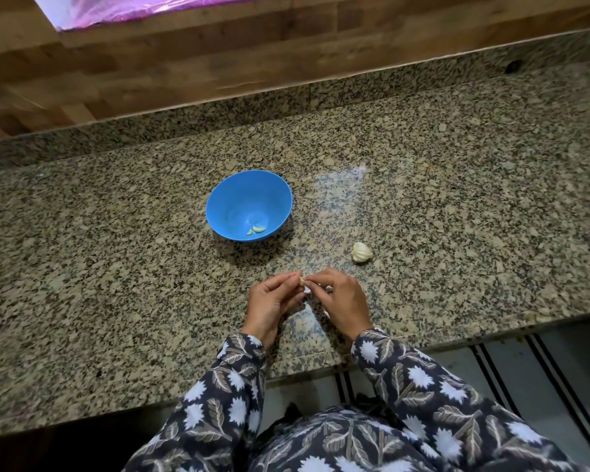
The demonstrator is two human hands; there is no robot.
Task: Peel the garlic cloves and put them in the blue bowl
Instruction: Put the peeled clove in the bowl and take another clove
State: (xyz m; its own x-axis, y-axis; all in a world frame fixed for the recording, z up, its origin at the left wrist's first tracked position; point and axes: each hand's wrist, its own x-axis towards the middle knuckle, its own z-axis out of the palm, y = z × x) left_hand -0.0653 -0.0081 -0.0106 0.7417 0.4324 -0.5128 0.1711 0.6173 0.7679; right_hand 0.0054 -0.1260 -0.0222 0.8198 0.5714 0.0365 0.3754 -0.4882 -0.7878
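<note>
**Figure. Head view of garlic peeling, part way through.** Two small peeled cloves (257, 229) lie together on the floor of the blue bowl (225, 192), toward its near side. These are the finished share.

A third clove (301, 281) is held above the counter (457, 199), just in front of the person and well short of the bowl. The left hand (269, 299) pinches it between thumb and fingertips. The right hand (341, 294) meets it from the other side with fingers curled, the tips closed on the clove or on its skin. The right hand is slightly blurred, so which of the two cannot be told. Judged from this, the step in hand is stripping the skin, and the drop into the bowl is not yet made.

A garlic bulb (361, 252), white and in its skin, sits on the counter to the right of the bowl and apart from it, beyond the right hand. How many cloves it holds is not visible, but it appears to be the bulk of the work left. Small pale scraps (309, 292), probably shed skin, lie on the counter under the hands. No object lies on the line from the hands to the bowl.

Surroundings: the speckled granite counter has a low raised back edge, with a wooden wall (184, 63) behind it and a shiny pink sheet (143, 8) at the top left. Patterned sleeves (423, 379) cover both forearms.
</note>
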